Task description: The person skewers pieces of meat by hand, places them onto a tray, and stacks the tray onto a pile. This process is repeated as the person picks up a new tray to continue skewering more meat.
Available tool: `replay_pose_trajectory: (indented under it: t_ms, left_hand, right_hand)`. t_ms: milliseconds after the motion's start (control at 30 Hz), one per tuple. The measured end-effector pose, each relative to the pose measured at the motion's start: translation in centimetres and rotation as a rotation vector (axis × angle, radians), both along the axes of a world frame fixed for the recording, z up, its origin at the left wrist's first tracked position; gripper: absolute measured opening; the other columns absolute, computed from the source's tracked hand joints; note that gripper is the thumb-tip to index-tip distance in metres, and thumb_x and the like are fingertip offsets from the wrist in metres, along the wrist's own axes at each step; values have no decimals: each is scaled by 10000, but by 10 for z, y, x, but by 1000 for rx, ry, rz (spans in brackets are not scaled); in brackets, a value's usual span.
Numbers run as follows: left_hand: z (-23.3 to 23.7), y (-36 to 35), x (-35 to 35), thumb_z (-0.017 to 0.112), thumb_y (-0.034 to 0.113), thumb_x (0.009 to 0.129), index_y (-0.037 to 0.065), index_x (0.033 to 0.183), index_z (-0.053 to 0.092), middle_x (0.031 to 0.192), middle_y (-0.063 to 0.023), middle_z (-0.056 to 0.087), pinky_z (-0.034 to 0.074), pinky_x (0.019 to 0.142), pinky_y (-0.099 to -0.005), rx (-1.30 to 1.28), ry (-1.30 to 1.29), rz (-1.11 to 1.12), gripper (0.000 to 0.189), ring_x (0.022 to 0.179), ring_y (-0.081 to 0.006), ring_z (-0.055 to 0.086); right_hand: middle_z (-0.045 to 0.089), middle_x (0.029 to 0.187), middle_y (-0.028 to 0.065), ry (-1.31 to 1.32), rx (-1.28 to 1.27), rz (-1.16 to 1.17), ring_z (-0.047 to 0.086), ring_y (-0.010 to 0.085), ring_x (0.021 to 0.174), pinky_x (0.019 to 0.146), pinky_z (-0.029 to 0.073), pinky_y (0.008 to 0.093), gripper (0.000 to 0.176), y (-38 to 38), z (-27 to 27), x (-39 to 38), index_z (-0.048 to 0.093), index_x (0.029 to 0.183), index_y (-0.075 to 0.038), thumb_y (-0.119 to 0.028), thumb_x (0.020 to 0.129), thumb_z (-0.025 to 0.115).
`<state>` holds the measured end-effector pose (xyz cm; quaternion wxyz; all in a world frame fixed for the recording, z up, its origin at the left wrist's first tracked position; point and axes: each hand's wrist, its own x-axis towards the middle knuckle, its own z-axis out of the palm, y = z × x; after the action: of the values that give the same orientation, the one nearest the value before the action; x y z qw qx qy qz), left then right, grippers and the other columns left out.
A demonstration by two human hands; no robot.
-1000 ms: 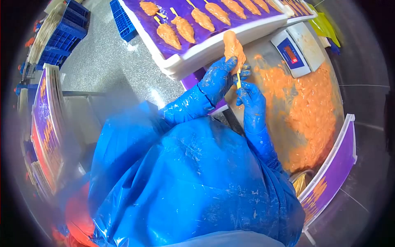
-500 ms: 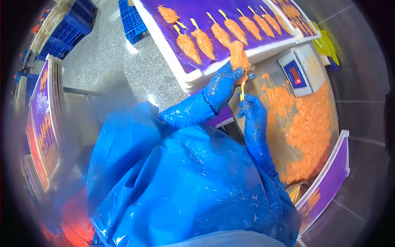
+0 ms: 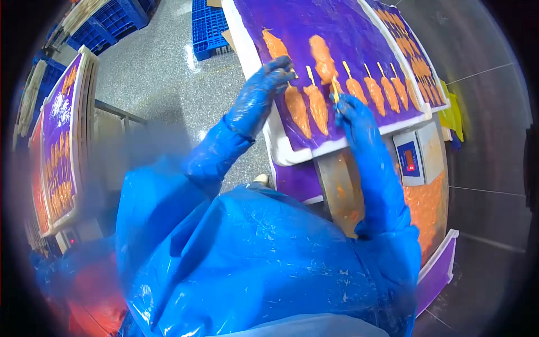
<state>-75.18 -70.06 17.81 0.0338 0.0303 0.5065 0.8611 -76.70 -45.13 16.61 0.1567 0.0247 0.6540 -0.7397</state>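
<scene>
My right hand (image 3: 355,115), in a blue glove, pinches the yellow stick of a meat skewer (image 3: 323,59). Its orange, marinated meat points away from me over the purple-lined tray (image 3: 303,17), above the row. My left hand (image 3: 269,81), also gloved, is at the tray's left side, fingers closed around the stick end of another meat skewer (image 3: 274,44); the fingers partly cover that stick. Between and beside my hands, several finished meat skewers (image 3: 318,109) lie in a row with their sticks pointing away.
Below the tray stands a metal work surface with orange meat (image 3: 426,208) and a digital scale (image 3: 410,160). Another tray of skewers (image 3: 412,50) adjoins at right. Stacked trays (image 3: 59,140) stand at left, blue pallets (image 3: 209,31) on the floor behind.
My right hand has carried the skewer from over the work surface up over the tray. My left hand has let go of its meat and moved left to the skewer at the tray's edge.
</scene>
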Motion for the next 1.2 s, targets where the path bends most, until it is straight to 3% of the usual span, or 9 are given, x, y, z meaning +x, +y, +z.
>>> replay_pose_trajectory:
  t_ms: [300, 700, 767, 867, 933, 967, 1000, 1067, 1200]
  left_hand:
    - [-21, -46, -32, 492, 239, 998, -5, 1308, 545, 1252, -133, 608, 373, 1079, -376, -307, 214, 216, 398, 1206, -234, 542]
    - [-33, -12, -143, 572, 281, 889, 69, 1326, 507, 1405, -152, 474, 268, 1123, -529, -1923, 710, -121, 490, 1372, -350, 366]
    - [-45, -10, -143, 587, 295, 883, 58, 1359, 481, 1408, -168, 472, 269, 1119, -534, -1745, 988, 195, 542, 1346, -357, 395]
    - [-69, -26, -166, 581, 317, 909, 52, 1401, 446, 1387, -192, 486, 447, 1001, -428, -1535, 1148, -215, 575, 1197, -317, 543]
    - [-33, -5, -144, 519, 221, 976, 68, 1335, 505, 1126, -63, 640, 474, 597, -222, -666, -235, -566, 390, 741, -118, 581]
    - [-15, -3, -138, 492, 148, 978, 69, 1373, 484, 1190, -58, 630, 485, 639, -225, -400, -347, -636, 403, 844, -110, 610]
    - [2, -4, -120, 488, 160, 993, 61, 1424, 440, 1339, -59, 556, 482, 666, -219, -1057, 290, -456, 445, 974, -106, 611]
    - [24, -6, -111, 446, 175, 1031, 33, 1467, 379, 1438, -51, 482, 472, 846, -234, -1181, 649, -466, 463, 1174, -120, 531]
    - [65, 37, 13, 391, 244, 1043, 1, 1424, 437, 1472, -131, 442, 208, 1166, -401, -951, 404, -524, 455, 1384, -231, 362]
  right_hand:
    - [636, 762, 51, 35, 363, 32, 574, 115, 601, 526, 474, 275, 152, -29, -55, -129, 649, 963, -12, -50, 820, 678]
    - [623, 647, 55, 91, 510, -60, 582, 142, 529, 478, 473, 314, 74, -37, -40, -113, 655, 852, -52, -119, 840, 684]
    - [644, 769, 58, 304, 561, -57, 578, 107, 547, 489, 493, 265, 153, -29, -32, -87, 647, 997, -27, -126, 881, 659]
    - [625, 857, 9, 369, 375, -72, 577, 81, 671, 553, 491, 243, 195, -27, -30, -35, 650, 1034, -57, -223, 933, 642]
    - [639, 848, 10, 392, 198, -136, 578, 77, 688, 599, 502, 259, 210, -15, -34, 20, 654, 1056, -62, -243, 953, 625]
    - [639, 809, 22, 336, 265, -165, 579, 81, 673, 608, 503, 270, 180, -4, -21, 57, 656, 1043, -55, -209, 956, 619]
    - [637, 737, 109, 402, 210, -331, 588, 178, 641, 644, 504, 348, 108, -7, -24, 83, 653, 951, -30, -125, 907, 624]
    - [656, 835, 60, 352, 223, -426, 606, 96, 703, 644, 514, 280, 142, 7, -45, 142, 657, 1028, -39, -148, 954, 603]
    - [660, 866, 52, 33, 283, -706, 623, 110, 722, 641, 519, 287, 109, 46, -107, 265, 654, 997, -40, -117, 943, 598]
